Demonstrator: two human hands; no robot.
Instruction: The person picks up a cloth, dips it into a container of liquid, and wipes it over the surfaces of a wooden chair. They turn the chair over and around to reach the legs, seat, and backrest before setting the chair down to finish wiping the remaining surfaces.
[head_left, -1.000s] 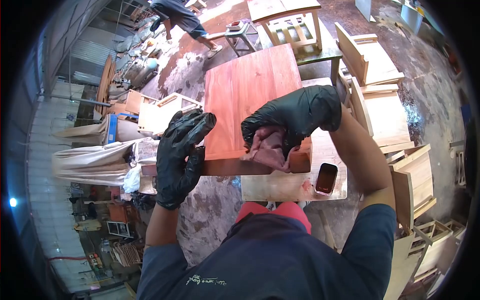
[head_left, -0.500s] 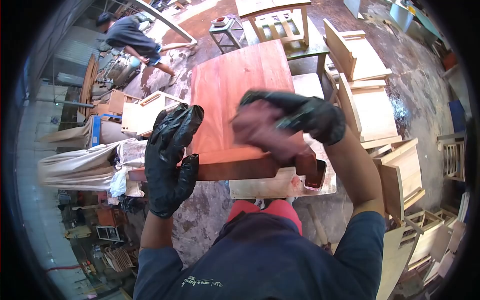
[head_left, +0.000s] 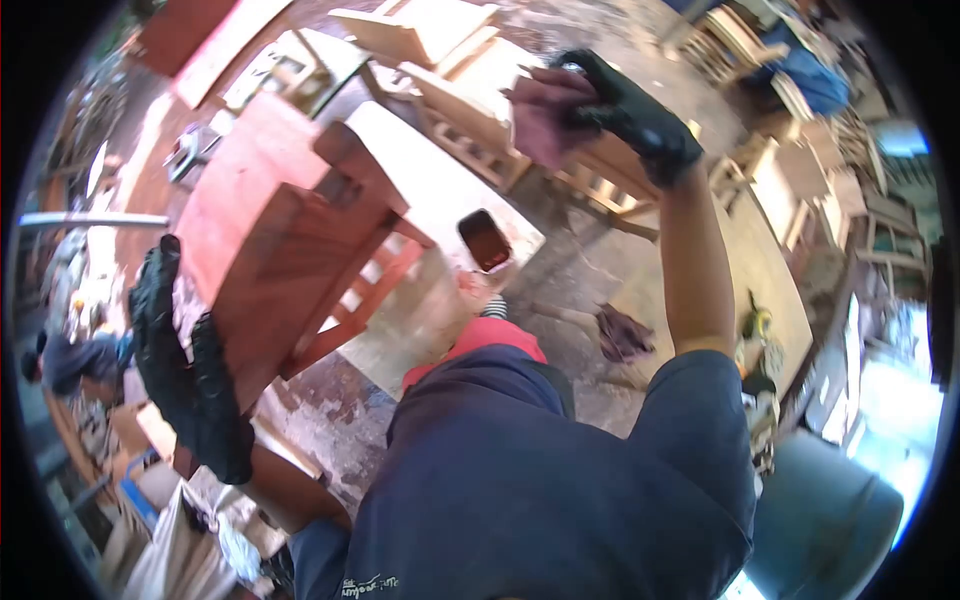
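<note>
On the pale board (head_left: 415, 320), a reddish wooden piece (head_left: 275, 285) runs lengthwise away from the person (head_left: 560, 450); left of the board, the left hand (head_left: 190, 375) has thumb and fingers parted; rightward, the right hand (head_left: 635, 115) clutches cloth (head_left: 546, 118).

One head-worn camera looks forward and steeply down, giving a wide, round-edged view. The dark shirt (head_left: 540, 460) sits closest, behind the left fingers (head_left: 156, 290) and right fingers (head_left: 602, 82); floor (head_left: 640, 42) shows farther off, beyond the latter.
</note>
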